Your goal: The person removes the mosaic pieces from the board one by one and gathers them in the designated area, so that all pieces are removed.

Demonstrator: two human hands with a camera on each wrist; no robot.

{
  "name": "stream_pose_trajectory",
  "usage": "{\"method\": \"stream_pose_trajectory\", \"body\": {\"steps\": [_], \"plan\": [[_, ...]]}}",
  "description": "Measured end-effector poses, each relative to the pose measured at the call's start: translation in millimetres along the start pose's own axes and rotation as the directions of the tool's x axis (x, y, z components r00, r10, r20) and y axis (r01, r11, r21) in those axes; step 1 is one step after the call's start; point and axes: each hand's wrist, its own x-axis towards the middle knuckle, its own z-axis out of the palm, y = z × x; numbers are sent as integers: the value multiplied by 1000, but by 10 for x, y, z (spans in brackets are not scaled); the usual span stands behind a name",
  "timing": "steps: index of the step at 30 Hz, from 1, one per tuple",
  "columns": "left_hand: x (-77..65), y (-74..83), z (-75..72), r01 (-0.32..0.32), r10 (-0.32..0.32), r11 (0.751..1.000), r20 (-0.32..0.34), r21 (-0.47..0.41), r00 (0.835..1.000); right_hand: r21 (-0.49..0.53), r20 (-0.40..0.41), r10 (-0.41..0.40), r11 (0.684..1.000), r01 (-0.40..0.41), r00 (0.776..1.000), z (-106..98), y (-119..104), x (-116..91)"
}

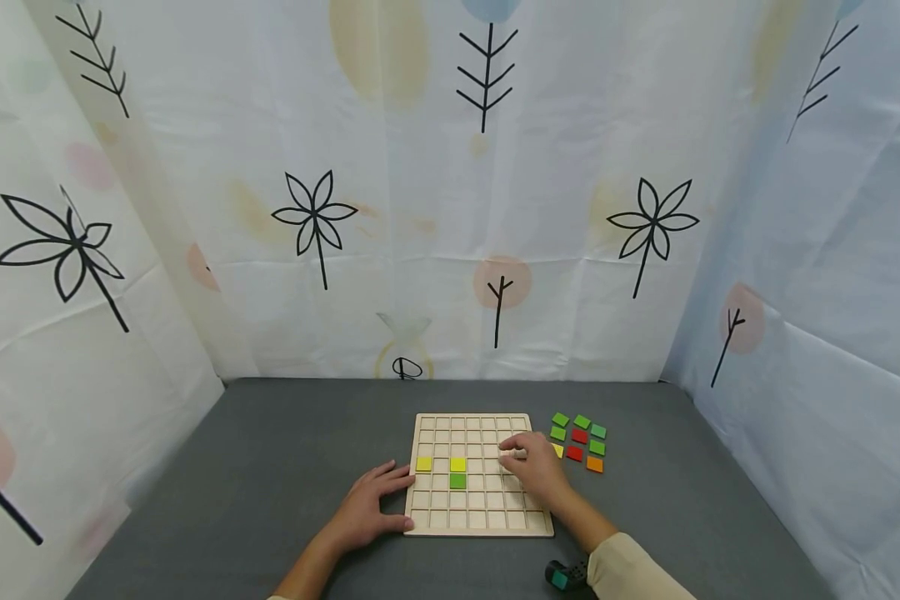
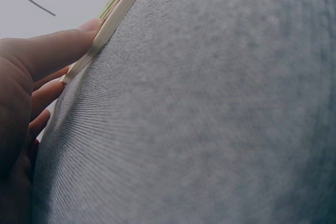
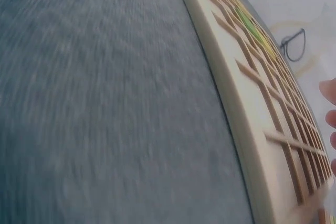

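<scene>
A square pale wooden grid board lies on the table, with two yellow tiles and one green tile in its cells. My left hand rests at the board's left side, fingers and thumb spread apart along the edge. The left wrist view shows that thumb touching the rim. Over the right part of the board, my right hand pinches a small pale piece, mostly covered by the fingers. In the right wrist view only its fingertips show, at the right border.
Right of the board lie several loose tiles: green, red, orange and a partly hidden yellow tile. A black device sits by the right sleeve. Printed white cloth stands behind the grey table.
</scene>
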Motion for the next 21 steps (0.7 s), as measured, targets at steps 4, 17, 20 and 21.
{"method": "stream_pose_trajectory", "body": {"steps": [4,17,20,21], "plan": [[-4,9,-5,-2,2,1000,0,-1,1000,-1,25,-71,997,71,997,96,-21,33],[-3,17,-15,-16,16,1000,-7,-13,1000,-138,147,-196,967,216,970,329,-185,84],[1,18,-16,-18,18,1000,-4,-6,1000,-165,185,-187,962,218,965,377,-201,95],[2,18,-16,-19,19,1000,-4,-4,1000,-178,196,-182,960,218,963,391,-204,99]]}}
